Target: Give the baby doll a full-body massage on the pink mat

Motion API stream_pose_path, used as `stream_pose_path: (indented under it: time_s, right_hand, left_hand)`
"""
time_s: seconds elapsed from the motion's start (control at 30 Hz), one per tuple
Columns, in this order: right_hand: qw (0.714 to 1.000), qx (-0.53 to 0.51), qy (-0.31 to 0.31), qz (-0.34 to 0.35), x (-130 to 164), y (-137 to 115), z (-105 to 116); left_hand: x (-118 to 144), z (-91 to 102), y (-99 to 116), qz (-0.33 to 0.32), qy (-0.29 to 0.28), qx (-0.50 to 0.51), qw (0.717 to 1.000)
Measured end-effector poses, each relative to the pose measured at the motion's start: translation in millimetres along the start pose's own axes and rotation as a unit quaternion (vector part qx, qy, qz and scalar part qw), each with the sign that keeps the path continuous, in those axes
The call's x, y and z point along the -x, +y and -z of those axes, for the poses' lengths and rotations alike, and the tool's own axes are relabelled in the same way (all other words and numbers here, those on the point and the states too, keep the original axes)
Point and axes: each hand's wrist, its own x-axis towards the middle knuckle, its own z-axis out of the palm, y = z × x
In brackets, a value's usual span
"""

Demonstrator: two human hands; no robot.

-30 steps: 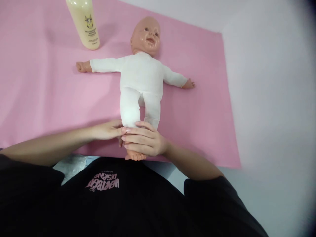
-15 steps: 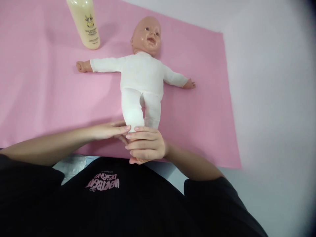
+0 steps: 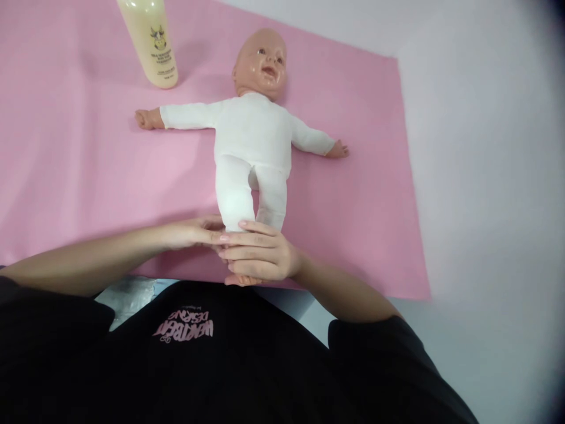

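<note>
A baby doll [image 3: 253, 132] with a white cloth body and plastic head lies on its back, arms spread and feet towards me. My right hand [image 3: 260, 253] is wrapped over the lower part of the doll's leg on the left of the view, and a bit of its foot shows under my fingers. At the outer side of the same leg, my left hand [image 3: 200, 232] holds on, its thumb meeting my right fingertips. The left fingers are partly hidden behind the leg. The doll's other foot is covered by my right hand.
Under the doll spreads a pink mat [image 3: 353, 212], its right edge on a pale surface [image 3: 481, 176]. A pale yellow bottle [image 3: 152, 50] with a cow print is at the upper left. A clear plastic package [image 3: 132, 297] shows below the mat's near edge.
My right hand has shifted slightly up and left over the lower leg, and more of the foot shows beneath it. The left thumb now touches the right fingers. The doll stays in place.
</note>
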Motion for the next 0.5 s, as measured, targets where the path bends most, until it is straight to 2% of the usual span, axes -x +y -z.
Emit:
stream_pose_path:
  time_s: [0.13,0.27,0.4,0.5]
  right_hand:
    - [0.999,-0.031,0.011,-0.009,1.2,-3.2,-1.8]
    - [0.998,-0.049,0.022,0.028,1.2,-0.4,-2.9]
    - [0.997,-0.037,0.004,0.063,6.0,4.5,-2.2]
    - [0.999,0.006,0.012,0.031,10.1,5.7,-0.1]
  left_hand:
    - [-1.5,-3.1,2.3,0.001,-0.018,0.003,1.000]
    - [-1.7,-2.9,2.6,0.002,-0.012,0.002,1.000]
    - [-0.5,-2.2,2.2,0.007,-0.012,0.006,1.000]
    - [0.0,-4.0,2.3,-0.006,-0.028,0.039,0.999]
